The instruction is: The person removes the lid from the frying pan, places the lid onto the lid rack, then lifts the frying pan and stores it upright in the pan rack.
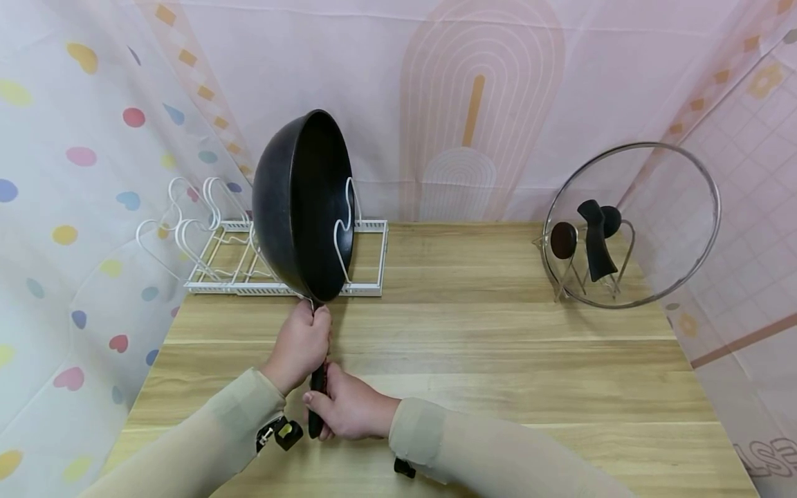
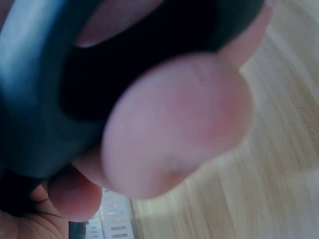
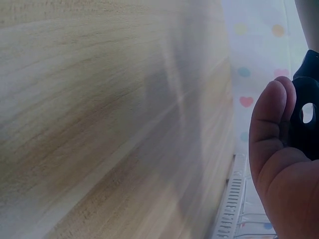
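A black wok (image 1: 274, 200) stands on its side in the white wire rack (image 1: 367, 289), its hollow turned to the right and its handle (image 1: 316, 387) pointing toward me. My left hand (image 1: 301, 342) grips the handle close to the bowl. Nearer to me, my right hand (image 1: 355, 408) holds the handle's end, thumb across the top. Fingers curled round the dark handle (image 2: 99, 94) fill the left wrist view, close and blurred. In the right wrist view the right hand (image 3: 281, 164) wraps the handle's end (image 3: 304, 129), where a hole shows.
Several white wire dividers (image 1: 187, 228) rise from the rack left of the wok. At the right, a glass lid (image 1: 710, 249) with a black knob handle (image 1: 598, 242) leans upright in a small metal stand (image 1: 629, 242). Patterned cloth (image 1: 81, 207) hangs round the wooden table (image 1: 473, 346).
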`<state>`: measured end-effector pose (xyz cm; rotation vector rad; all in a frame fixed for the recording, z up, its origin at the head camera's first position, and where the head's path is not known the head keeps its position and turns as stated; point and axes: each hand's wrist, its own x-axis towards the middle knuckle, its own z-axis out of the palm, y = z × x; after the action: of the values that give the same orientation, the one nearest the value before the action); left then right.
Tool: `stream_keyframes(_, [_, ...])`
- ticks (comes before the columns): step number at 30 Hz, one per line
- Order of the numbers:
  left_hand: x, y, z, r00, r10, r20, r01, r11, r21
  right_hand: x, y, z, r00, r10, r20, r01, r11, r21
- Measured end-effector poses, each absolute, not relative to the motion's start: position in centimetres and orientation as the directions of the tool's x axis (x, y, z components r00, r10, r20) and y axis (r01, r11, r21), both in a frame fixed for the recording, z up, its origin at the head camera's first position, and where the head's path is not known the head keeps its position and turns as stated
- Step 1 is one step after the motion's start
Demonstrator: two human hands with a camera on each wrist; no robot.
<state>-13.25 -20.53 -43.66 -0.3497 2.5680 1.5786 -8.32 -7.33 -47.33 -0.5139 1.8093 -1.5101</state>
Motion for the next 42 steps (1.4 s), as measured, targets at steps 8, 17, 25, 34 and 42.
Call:
stream_keyframes(8, [-13.2,-20.5,-44.1,-0.972,-0.145,-0.183,-0.230,0.458,0.859,-8.3,-7.3,-47.6,-0.662,-0.695,-0.282,0.150,0.246,-0.958])
stream_keyframes(17, [-13.2,-20.4,-44.7,-0.969,-0.156,-0.189,-0.242,0.477,0.845,-8.1,-7.3,-48.0,-0.664,-0.683,-0.305,0.181,0.249,-0.951])
stream_keyframes(25, [-13.3,-20.4,-45.0,-0.969,-0.158,-0.192,-0.245,0.475,0.845,-8.3,-7.3,-48.6,-0.661,-0.684,-0.309,0.168,0.267,-0.949])
stream_keyframes(34, [-13.4,-20.5,-45.3,-0.971,-0.152,-0.187,-0.238,0.491,0.838,-8.9,-7.0,-48.3,-0.700,-0.654,-0.289,-0.048,0.446,-0.894])
stream_keyframes(42, [-13.6,-20.6,-45.5,-0.970,-0.160,-0.185,-0.242,0.537,0.808,-9.9,-6.6,-48.5,-0.738,-0.634,-0.231,-0.106,0.447,-0.888])
